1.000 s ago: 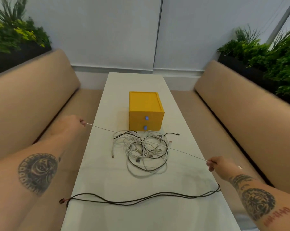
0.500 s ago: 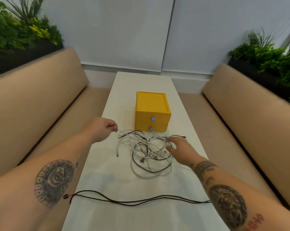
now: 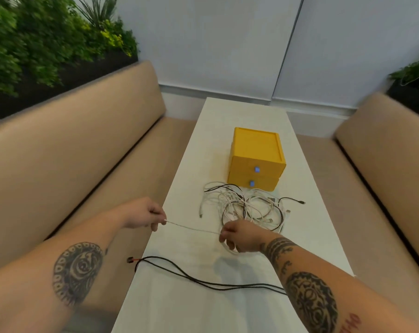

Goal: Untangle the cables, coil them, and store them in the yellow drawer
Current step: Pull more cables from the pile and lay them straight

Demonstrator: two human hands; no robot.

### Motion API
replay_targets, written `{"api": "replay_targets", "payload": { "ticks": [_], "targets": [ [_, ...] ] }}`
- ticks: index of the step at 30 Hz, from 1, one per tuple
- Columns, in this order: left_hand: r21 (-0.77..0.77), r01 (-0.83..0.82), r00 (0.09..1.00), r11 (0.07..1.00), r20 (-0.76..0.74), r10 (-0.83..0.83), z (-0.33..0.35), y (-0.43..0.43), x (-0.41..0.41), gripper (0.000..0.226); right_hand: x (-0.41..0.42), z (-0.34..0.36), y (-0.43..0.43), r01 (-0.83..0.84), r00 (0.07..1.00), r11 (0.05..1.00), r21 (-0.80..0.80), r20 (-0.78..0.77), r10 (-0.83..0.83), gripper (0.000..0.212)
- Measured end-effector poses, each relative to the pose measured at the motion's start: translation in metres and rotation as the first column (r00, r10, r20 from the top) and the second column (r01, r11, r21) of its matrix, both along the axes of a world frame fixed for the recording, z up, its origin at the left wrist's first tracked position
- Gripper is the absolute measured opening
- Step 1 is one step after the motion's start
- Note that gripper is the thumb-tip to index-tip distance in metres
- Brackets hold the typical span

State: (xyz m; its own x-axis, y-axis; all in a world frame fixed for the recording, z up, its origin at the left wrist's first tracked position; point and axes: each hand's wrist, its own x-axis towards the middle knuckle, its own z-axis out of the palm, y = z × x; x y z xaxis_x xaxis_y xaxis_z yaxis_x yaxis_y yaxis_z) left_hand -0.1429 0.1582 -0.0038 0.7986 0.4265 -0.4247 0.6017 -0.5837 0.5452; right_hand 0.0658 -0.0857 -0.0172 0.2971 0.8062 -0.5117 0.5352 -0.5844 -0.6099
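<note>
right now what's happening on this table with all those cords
A person is sorting a pile of cables. Both hands hold one white cable stretched taut between them: the left hand pinches one end, the right hand grips it near the tangle. The rest of the tangled white and black cables lie in front of the yellow drawer unit, whose two drawers are shut. A separate black cable lies loose along the near table edge, not coiled.

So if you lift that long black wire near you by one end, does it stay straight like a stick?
Probably not. The black cable lies in loose wavy curves on the table, so it likely droops and dangles. It looks thin, so probably light. One end hangs past the table's edge, so it might slide off if nudged.
</note>
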Motion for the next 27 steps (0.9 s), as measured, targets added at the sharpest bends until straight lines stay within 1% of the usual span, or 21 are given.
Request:
{"api": "replay_targets", "payload": {
  "ticks": [2,3,5,7,10,13,17,18,21,23,24,26,27],
  "targets": [
    [-0.033,-0.025,0.997,0.999,-0.071,0.022,-0.018,-0.001,-0.017,0.015,-0.008,-0.005,0.001,-0.061,0.994,0.996,-0.072,-0.093,0.054,0.02],
    [-0.021,-0.041,0.996,0.999,-0.084,0.039,-0.027,-0.002,-0.023,0.012,-0.013,-0.007,0.003,-0.088,0.99,0.991,-0.096,-0.117,0.077,0.018],
    [0.024,-0.065,0.994,0.998,-0.081,0.067,-0.039,-0.004,-0.033,0.005,-0.021,-0.013,0.008,-0.112,0.987,0.988,-0.102,-0.123,0.099,0.015],
    [0.041,-0.101,0.993,0.994,-0.061,0.104,-0.048,-0.006,-0.042,0.006,-0.029,-0.018,0.014,-0.119,0.989,0.988,-0.098,-0.105,0.108,0.012],
    [0.059,-0.145,0.987,0.988,-0.066,0.148,-0.06,-0.009,-0.052,0.013,-0.039,-0.023,0.018,-0.135,0.987,0.984,-0.116,-0.106,0.123,0.015],
    [0.063,-0.119,0.988,0.991,-0.092,0.125,-0.067,-0.011,-0.055,0.013,-0.048,-0.028,0.021,-0.131,0.988,0.984,-0.125,-0.104,0.118,0.016],
    [0.036,-0.09,0.99,0.995,-0.106,0.093,-0.065,-0.011,-0.053,0.022,-0.051,-0.033,0.021,-0.114,0.991,0.987,-0.115,-0.089,0.104,0.014],
    [0.015,-0.094,0.99,0.995,-0.102,0.095,-0.063,-0.011,-0.053,0.022,-0.052,-0.033,0.022,-0.11,0.992,0.988,-0.106,-0.081,0.102,0.014],
    [-0.014,-0.085,0.996,0.996,-0.033,0.084,-0.057,-0.012,-0.05,0.009,-0.054,-0.03,0.026,-0.115,0.992,0.99,-0.082,-0.059,0.11,0.015],
    [-0.023,-0.05,0.999,0.998,0.013,0.051,-0.056,-0.017,-0.043,0.013,-0.055,-0.028,0.027,-0.116,0.992,0.99,-0.079,-0.055,0.112,0.015],
    [-0.016,-0.025,1.0,1.0,0.017,0.025,-0.055,-0.022,-0.039,0.015,-0.055,-0.028,0.027,-0.117,0.992,0.99,-0.079,-0.057,0.112,0.014],
    [0.008,0.031,0.999,0.999,-0.007,-0.031,-0.057,-0.028,-0.03,0.008,-0.056,-0.026,0.026,-0.12,0.992,0.99,-0.078,-0.058,0.116,0.014],
    [0.016,0.059,0.998,0.998,-0.02,-0.059,-0.06,-0.03,-0.027,0.011,-0.055,-0.025,0.025,-0.119,0.992,0.99,-0.078,-0.056,0.114,0.014]
  ]
}}
